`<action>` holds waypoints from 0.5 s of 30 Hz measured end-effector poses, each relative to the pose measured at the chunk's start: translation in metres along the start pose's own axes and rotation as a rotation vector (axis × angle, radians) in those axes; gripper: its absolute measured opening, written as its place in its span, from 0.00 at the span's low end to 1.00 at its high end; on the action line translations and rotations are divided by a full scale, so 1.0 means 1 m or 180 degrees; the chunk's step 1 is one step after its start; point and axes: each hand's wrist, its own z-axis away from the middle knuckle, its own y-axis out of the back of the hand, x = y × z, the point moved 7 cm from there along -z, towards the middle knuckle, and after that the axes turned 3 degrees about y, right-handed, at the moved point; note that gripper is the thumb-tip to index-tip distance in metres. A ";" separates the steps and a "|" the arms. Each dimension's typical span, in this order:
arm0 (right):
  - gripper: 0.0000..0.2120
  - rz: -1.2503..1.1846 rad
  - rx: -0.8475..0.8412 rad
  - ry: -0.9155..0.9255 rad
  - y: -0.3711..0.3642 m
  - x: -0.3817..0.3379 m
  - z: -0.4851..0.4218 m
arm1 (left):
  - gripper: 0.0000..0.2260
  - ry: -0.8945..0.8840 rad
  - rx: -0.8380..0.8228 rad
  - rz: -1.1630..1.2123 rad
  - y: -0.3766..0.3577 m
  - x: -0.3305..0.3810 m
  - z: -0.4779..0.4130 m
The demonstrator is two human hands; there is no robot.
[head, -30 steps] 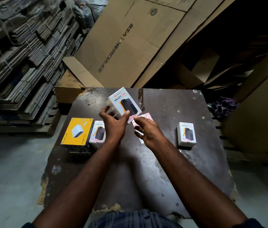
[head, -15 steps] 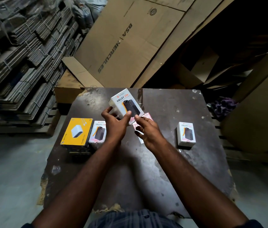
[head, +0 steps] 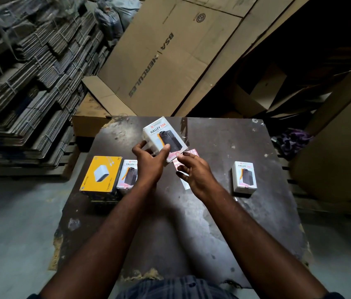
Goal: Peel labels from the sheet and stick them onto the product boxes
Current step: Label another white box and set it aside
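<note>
Bundled flat cartons (head: 30, 93) are stacked high on the left of a dim storeroom, and a large cardboard sheet (head: 170, 61) printed "BSA HERCULES" is leaned behind a dark, scratched worktop (head: 224, 212). Grey concrete floor (head: 15, 223) is seen on both sides of it, and a purple cloth (head: 293, 140) is lying beyond its right edge.

A white Halley box (head: 163, 137) is held tilted above the far middle of the worktop by the left hand (head: 148, 165), gripped between the thumb and the curled fingers. The right hand (head: 194, 171) is placed at the lower edge of this box; a pink label (head: 173, 156) seems to be pinched there between its thumb and forefinger, though the contact is small and partly covered. The label sheet (head: 192, 152) is lying flat on the worktop, just under the right hand.

A yellow box (head: 102, 176) is laid at the left side of the worktop, with a second Halley box (head: 128, 175) touching it. A third Halley box (head: 244, 176) is set well apart, on the right.
</note>
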 end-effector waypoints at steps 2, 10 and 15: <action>0.03 0.0073 -0.0072 0.0013 0.001 -0.002 0.000 | 0.27 0.0112 -0.0031 0.0082 0.002 -0.004 -0.003; 0.02 0.0933 0.0256 0.0503 0.022 -0.016 -0.002 | 0.29 0.0508 -0.0111 0.0418 0.009 -0.015 -0.014; 0.25 0.2682 -0.0023 0.2111 0.009 -0.046 0.002 | 0.27 0.0626 -0.0347 0.0320 0.006 -0.014 -0.010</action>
